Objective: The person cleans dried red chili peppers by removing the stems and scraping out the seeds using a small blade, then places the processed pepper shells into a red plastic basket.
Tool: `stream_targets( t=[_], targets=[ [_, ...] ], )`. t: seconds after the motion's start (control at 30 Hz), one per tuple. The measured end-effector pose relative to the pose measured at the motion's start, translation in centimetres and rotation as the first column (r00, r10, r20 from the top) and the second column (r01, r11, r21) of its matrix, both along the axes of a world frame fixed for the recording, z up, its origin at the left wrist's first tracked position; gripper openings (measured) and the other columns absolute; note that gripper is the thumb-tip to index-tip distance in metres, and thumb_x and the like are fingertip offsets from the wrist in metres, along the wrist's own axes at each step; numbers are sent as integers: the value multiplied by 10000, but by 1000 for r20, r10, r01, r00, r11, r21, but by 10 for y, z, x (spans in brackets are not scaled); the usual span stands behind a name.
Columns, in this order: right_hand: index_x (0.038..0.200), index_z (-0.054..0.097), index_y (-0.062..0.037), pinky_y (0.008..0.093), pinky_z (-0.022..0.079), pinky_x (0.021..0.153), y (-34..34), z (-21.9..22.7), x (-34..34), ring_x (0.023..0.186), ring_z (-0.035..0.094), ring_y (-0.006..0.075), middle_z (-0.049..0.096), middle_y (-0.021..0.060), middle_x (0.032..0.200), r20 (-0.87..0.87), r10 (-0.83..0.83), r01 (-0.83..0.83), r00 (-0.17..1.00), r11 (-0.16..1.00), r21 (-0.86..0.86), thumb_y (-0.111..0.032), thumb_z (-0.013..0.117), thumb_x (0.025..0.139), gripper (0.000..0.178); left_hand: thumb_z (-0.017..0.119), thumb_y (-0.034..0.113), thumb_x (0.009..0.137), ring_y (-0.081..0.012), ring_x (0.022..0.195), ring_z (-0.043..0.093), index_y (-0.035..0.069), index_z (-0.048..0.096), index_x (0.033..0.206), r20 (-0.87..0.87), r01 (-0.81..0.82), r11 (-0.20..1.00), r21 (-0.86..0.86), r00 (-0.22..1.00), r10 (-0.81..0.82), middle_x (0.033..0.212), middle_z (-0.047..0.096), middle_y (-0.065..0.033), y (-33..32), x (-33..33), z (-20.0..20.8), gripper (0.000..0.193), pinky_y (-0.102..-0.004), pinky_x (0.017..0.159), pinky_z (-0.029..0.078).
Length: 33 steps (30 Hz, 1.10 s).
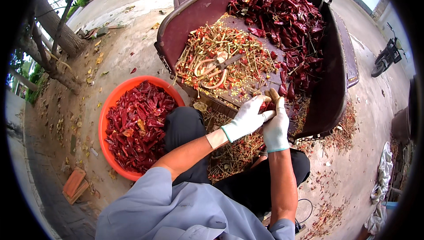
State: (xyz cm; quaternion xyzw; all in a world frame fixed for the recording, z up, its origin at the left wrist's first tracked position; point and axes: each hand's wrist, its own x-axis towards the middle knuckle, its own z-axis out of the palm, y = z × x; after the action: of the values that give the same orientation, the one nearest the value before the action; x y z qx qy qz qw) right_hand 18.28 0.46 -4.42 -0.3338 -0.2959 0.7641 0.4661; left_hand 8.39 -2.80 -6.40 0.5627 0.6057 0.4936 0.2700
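My left hand [247, 117], in a white glove, pinches a dried red chili pepper [266, 106] at the front edge of the maroon cart bed [342, 85]. My right hand [277, 127], gloved too, meets it there with closed fingers on the same pepper, which they partly cover. Scissors [215, 69] with pale wrapped handles lie on a heap of stems and seeds [229, 46] in the bed. Beyond my hands, a large pile of dried red chilies [282, 15] fills the bed's far right. Cut chili pieces [137, 125] fill an orange basin [104, 129] on my left.
Stem litter [234, 151] covers the ground between my knees. Bricks [76, 185] lie at the lower left, near a tree trunk [55, 24] further back. A motorbike [388, 52] stands at the far right, with crumpled white sheeting [382, 174] nearer.
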Motion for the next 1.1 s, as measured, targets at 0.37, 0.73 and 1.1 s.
stream_targets(
  t=[0.37,0.73,1.1],
  targets=[
    [1196,645,-35,274,537,735,-19,29,10,834,689,161,720,84,1012,654,-155,-291,740,803,520,-133,612,938,278,682,88,866,-162,761,676,3,674,1004,-251,-312,934,172,903,348,857,688,-110,-109,-117,62,163,-281,692,520],
    [1033,690,-181,432,529,705,91,-32,48,823,663,334,650,121,1004,695,-714,-753,-85,503,425,-136,594,866,197,694,73,844,-246,1062,660,29,636,1216,-345,-593,804,47,745,570,1142,678,-144,-200,-217,55,378,-338,935,511],
    [1007,651,-11,189,454,549,56,29,58,652,560,44,652,14,845,671,-37,-258,741,906,335,-91,608,928,120,687,185,849,-227,992,665,128,680,1129,-410,186,956,225,908,-80,1082,691,-64,11,-80,80,286,-331,854,536]
  ],
)
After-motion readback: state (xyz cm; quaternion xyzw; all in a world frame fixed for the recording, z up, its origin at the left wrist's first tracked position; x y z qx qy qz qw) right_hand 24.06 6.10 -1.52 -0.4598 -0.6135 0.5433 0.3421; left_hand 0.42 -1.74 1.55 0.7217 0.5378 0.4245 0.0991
